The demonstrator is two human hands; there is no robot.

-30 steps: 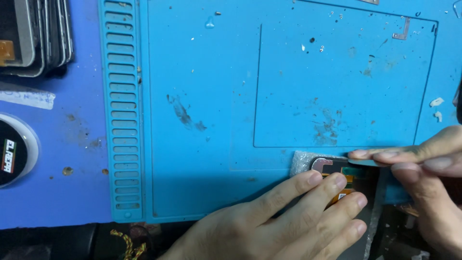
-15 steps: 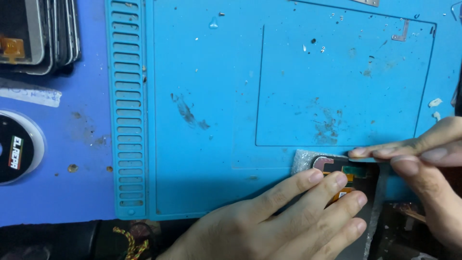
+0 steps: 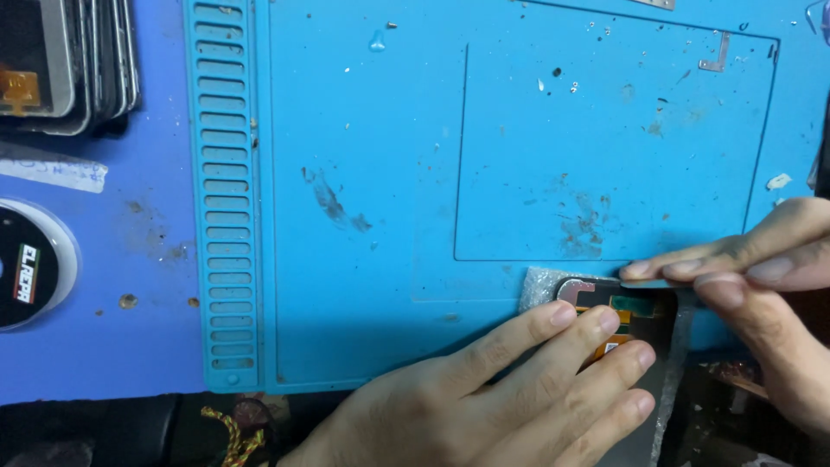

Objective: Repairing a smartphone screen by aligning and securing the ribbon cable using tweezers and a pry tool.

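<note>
While the left hand [image 3: 519, 389] pressed flat on a phone screen assembly [image 3: 618, 316] at the blue mat's [image 3: 389, 173] near edge, the right hand [image 3: 761, 285] pinched a thin blade [image 3: 666, 283] at its top, apparently mid-prying, calling for careful sliding.

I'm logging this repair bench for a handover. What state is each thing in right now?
Phone screen part: flat at the mat's near edge, back up, orange flex showing.
Left hand: fingers flat, pressing the part down.
Right hand: pinching a thin blade at the part's top edge.
Blue mat: flat, stained, speckled with debris.
Screen stack: piled at far left, untouched.
</note>
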